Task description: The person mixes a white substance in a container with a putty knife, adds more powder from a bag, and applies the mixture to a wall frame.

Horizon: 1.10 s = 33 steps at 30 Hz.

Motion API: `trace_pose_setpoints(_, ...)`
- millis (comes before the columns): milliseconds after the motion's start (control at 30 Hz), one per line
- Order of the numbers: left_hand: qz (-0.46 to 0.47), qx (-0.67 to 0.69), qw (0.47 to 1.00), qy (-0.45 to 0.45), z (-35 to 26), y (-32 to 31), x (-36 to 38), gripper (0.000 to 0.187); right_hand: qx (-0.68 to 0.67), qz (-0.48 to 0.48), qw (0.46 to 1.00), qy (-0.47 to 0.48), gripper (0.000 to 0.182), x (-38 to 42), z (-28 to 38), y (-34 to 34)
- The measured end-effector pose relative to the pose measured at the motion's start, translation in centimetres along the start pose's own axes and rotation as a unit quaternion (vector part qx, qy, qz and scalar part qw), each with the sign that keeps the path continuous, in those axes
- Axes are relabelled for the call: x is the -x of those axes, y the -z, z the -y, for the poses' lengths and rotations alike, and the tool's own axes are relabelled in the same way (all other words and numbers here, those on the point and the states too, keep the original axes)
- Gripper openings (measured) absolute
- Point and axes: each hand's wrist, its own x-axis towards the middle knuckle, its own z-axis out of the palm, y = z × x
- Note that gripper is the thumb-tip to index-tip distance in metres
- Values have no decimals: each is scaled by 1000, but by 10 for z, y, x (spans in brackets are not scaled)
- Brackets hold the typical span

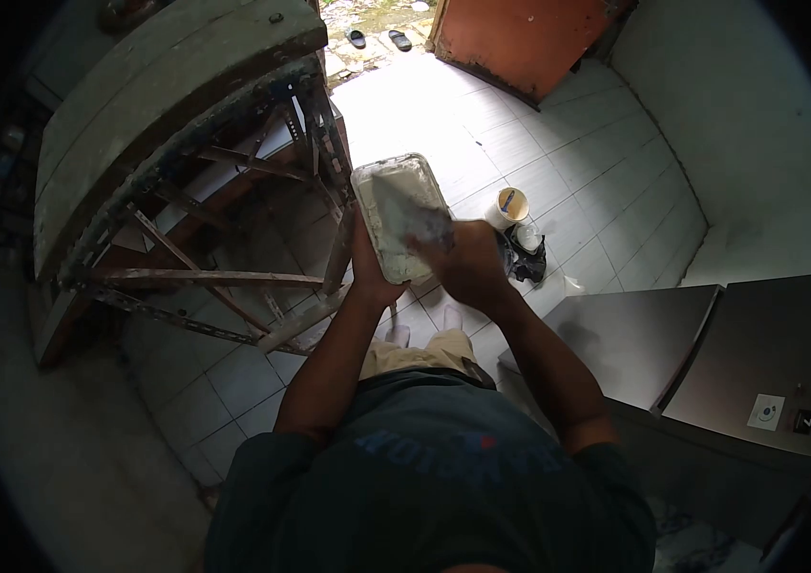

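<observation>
A pale rectangular tray point(358, 183) smeared with off-white paste point(411, 176) is held in front of me at about waist height. My left hand point(379, 279) grips it from the left side and underneath, with most fingers hidden by the tray. My right hand point(470, 263) is closed on a wide-bladed scraper point(401, 206), whose greyish blade lies over the paste, partly smeared by motion.
On my left stands a wooden-topped table point(186, 62) with a rusty metal frame point(210, 277). A bucket point(512, 206) holding a blue-handled brush and a black plastic bag point(527, 263) stand on the tiled floor point(577, 181). A grey refrigerator point(634, 334) is right; an orange door point(520, 43) stands ajar ahead.
</observation>
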Motion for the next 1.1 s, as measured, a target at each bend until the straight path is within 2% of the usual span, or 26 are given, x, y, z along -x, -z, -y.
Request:
trace_pose_setpoints(33,1,2,1000,-2,0,2,-1,70,54,24,998,37,22,2,-2,-2)
trace_pose_setpoints(133,-4,-14,1000,-21,-2,6,-4,70,115,42,991,49,24,2,-4,13)
trace_pose_setpoints(267,3,-10,1000,-4,-3,4,2,73,77,39,994,62,27,-8,-6,20)
trace_pose_setpoints(333,3,-2,1000,3,-2,2,4,72,65,-42,992,96,28,-18,0,26)
trace_pose_setpoints(367,33,8,999,8,0,1,4,69,54,-53,996,36,25,-22,0,27)
trace_pose_setpoints(400,63,18,998,13,2,-1,5,67,53,-53,997,36,25,-28,-7,26)
trace_pose_setpoints(533,47,11,998,29,11,-7,9,65,57,-84,989,110,18,-38,-14,20)
trace_pose_setpoints(600,27,5,998,48,15,-4,8,68,151,-4,968,199,18,-33,-7,24)
trace_pose_setpoints(733,3,-2,998,62,12,10,11,71,84,80,977,179,21,-12,-22,18)
trace_pose_setpoints(900,42,-1,998,50,16,13,11,69,71,147,976,146,18,-12,-13,43)
trace_pose_setpoints(967,49,16,997,54,16,5,9,68,111,69,983,126,19,-19,-4,52)
trace_pose_setpoints(1000,56,32,996,57,16,1,9,66,111,68,984,126,19,-21,-9,50)
trace_pose_setpoints(1067,51,31,997,55,17,-2,8,66,156,-17,983,97,21,-23,-22,42)
trace_pose_setpoints(1100,46,31,997,49,16,-3,7,65,140,-27,985,99,23,-20,-21,39)
